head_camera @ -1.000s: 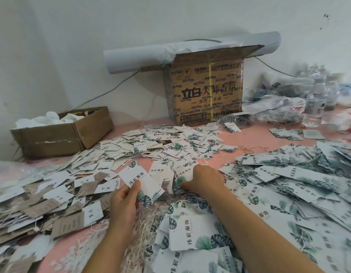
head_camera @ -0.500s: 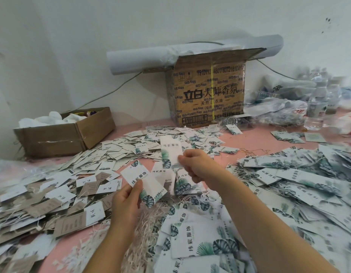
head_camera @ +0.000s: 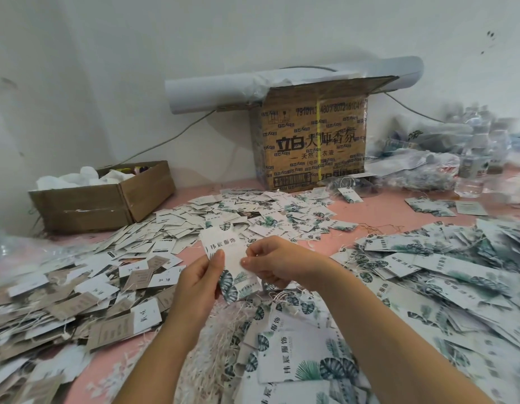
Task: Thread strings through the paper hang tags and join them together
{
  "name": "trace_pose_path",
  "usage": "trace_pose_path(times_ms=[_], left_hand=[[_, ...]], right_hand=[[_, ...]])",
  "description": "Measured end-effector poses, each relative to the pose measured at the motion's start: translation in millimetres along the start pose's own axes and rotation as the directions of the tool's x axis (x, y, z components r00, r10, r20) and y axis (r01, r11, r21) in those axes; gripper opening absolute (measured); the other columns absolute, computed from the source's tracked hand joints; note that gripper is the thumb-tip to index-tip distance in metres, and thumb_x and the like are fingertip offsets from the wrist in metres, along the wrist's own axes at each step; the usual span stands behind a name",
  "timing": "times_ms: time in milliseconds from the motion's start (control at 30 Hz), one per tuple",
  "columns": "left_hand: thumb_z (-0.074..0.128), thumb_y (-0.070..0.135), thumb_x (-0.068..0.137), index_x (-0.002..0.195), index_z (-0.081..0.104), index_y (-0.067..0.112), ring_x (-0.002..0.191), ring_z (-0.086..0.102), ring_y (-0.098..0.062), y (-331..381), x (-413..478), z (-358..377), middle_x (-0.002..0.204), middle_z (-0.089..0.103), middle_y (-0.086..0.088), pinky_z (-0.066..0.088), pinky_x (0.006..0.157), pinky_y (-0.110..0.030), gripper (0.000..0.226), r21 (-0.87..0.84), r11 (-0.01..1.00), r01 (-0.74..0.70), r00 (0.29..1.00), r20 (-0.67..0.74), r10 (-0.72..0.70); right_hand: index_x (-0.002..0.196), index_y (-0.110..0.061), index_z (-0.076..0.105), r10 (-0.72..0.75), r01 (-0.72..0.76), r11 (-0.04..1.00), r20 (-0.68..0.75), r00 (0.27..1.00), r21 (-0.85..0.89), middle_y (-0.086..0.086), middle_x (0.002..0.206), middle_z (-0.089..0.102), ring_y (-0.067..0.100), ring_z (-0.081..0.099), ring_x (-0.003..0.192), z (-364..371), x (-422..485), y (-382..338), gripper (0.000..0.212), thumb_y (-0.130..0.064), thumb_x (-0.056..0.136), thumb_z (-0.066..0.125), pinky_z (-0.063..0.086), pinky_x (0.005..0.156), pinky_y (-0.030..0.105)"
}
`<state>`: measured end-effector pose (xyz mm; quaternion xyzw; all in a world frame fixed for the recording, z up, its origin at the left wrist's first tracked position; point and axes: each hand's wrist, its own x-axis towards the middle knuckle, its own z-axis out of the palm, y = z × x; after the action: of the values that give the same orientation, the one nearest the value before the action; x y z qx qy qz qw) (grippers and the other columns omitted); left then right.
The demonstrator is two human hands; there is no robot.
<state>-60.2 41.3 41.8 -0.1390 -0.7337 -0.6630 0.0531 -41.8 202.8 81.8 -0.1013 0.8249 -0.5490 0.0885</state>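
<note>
- Closed up since half a second ago: right hand against left hand, no longer raised apart.
- Both pinching the overlapped leaf-print hang tags from either side, thumbs on the face, just above the strings.
- Hemmed by tag heaps on both sides; bare pink table only further back, toward the printed box.

Can't tell if the right hand has a second tag tucked behind the big tag, its fingers cover that bit. The bottles far right are pure blur, the print on the brown tags is too tiny to read, and both forearms run off the bottom edge.
</note>
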Motion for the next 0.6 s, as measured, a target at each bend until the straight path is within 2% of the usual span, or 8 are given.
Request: trace_pose_path(times_ms=[67,133,233,333,400,500,600], left_hand=[[0.055,0.054,0.075,0.089,0.056,-0.001,0.07,0.05,-0.023,5,0,-1,0.078,0.057,-0.021,0.044,0.068,-0.041,0.057,-0.068,0.998,-0.02,0.999,-0.051,0.016],[0.062,0.041,0.083,0.088,0.059,0.003,0.076,0.056,-0.028,11,0,-2,0.09,0.061,-0.03,0.049,0.079,-0.056,0.038,-0.129,0.991,-0.025,0.992,-0.127,0.009],[0.063,0.024,0.088,0.083,0.066,0.015,0.079,0.064,-0.03,14,2,-5,0.088,0.069,-0.017,0.05,0.082,-0.058,0.011,-0.177,0.984,-0.034,0.978,-0.207,-0.003],[0.064,0.02,0.088,0.079,0.069,0.018,0.079,0.065,-0.031,18,2,-8,0.083,0.071,-0.013,0.05,0.08,-0.058,0.01,-0.179,0.982,-0.051,0.976,-0.217,0.011],[0.063,0.019,0.088,0.077,0.07,0.021,0.075,0.067,-0.025,20,2,-9,0.079,0.072,-0.007,0.052,0.078,-0.056,0.014,-0.173,0.983,-0.068,0.975,-0.221,0.028],[0.06,0.018,0.09,0.075,0.071,0.028,0.071,0.067,-0.016,22,0,-7,0.075,0.072,0.002,0.054,0.077,-0.05,0.021,-0.153,0.984,-0.092,0.976,-0.21,0.058],[0.059,0.021,0.09,0.073,0.071,0.035,0.072,0.065,-0.019,26,-3,-4,0.074,0.071,0.001,0.053,0.078,-0.052,0.026,-0.134,0.984,-0.114,0.978,-0.187,0.088]], right_hand=[[0.067,-0.014,0.046,-0.001,0.001,0.999,0.02,1.0,-0.045,-0.012,0.043,0.043,0.005,0.032,0.038,1,-2,-4,0.029,-0.018,0.095,0.052,0.029,0.038,0.016],[0.07,-0.014,0.048,-0.015,0.015,0.997,0.012,1.0,-0.08,-0.008,0.049,0.046,0.003,0.035,0.037,3,-3,-7,0.025,-0.016,0.095,0.051,0.03,0.037,0.015],[0.081,-0.016,0.052,-0.056,0.05,0.991,-0.043,0.997,-0.124,-0.002,0.057,0.058,0.005,0.038,0.04,2,-4,-12,0.016,-0.01,0.095,0.048,0.029,0.037,0.015],[0.09,-0.015,0.055,-0.128,0.105,0.984,-0.162,0.978,-0.142,-0.002,0.071,0.069,0.008,0.037,0.044,-5,-8,-17,0.009,-0.007,0.093,0.051,0.031,0.04,0.017],[0.086,-0.015,0.057,-0.246,0.206,0.964,-0.271,0.931,-0.167,-0.002,0.077,0.072,0.0,0.044,0.044,-9,-11,-23,0.009,-0.007,0.09,0.057,0.035,0.043,0.012],[0.079,-0.012,0.061,-0.429,0.404,0.903,-0.382,0.819,-0.147,0.003,0.074,0.07,-0.006,0.053,0.047,-8,-14,-31,0.011,-0.003,0.086,0.061,0.04,0.05,0.008],[0.082,-0.005,0.069,-0.496,0.478,0.865,-0.418,0.761,-0.154,-0.002,0.063,0.065,0.0,0.057,0.053,-2,-16,-35,0.004,-0.003,0.083,0.066,0.045,0.056,0.016]])
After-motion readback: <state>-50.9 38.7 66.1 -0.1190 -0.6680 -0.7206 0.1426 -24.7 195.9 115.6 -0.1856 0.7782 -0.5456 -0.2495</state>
